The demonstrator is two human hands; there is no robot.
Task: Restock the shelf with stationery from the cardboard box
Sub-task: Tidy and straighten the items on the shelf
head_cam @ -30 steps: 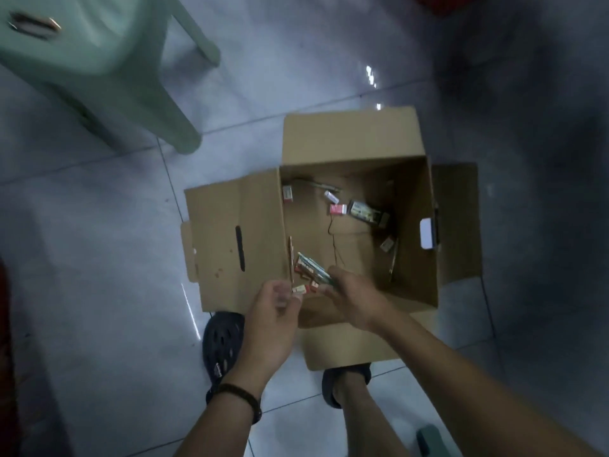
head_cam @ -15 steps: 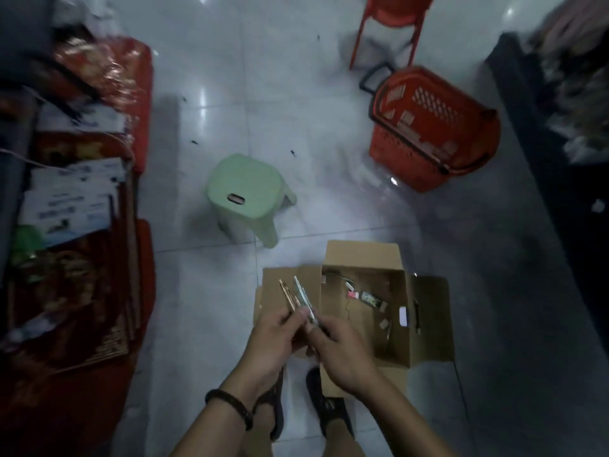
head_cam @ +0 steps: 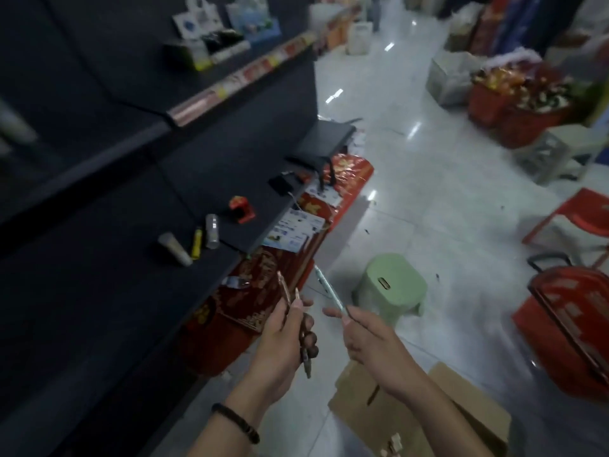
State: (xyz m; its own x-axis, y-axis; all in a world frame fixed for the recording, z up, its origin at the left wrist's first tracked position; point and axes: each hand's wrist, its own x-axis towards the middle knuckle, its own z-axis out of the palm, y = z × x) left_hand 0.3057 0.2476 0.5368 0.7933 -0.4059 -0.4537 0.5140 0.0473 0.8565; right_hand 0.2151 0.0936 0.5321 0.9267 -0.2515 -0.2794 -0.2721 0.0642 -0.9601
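Above the cardboard box (head_cam: 425,410) on the floor, the left hand (head_cam: 283,338) grips a few brown pens (head_cam: 290,301), and the right hand (head_cam: 372,338) pinches one green pen (head_cam: 329,291). Beside them stands the dark shelf (head_cam: 138,245).

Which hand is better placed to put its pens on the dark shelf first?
Probably the left hand: it grips brown pens on the side nearest the dark shelf. The right hand, holding a green pen, is nearer the green stool.

Shelf (head_cam: 108,291) near end bare; tubes (head_cam: 194,244) beyond.
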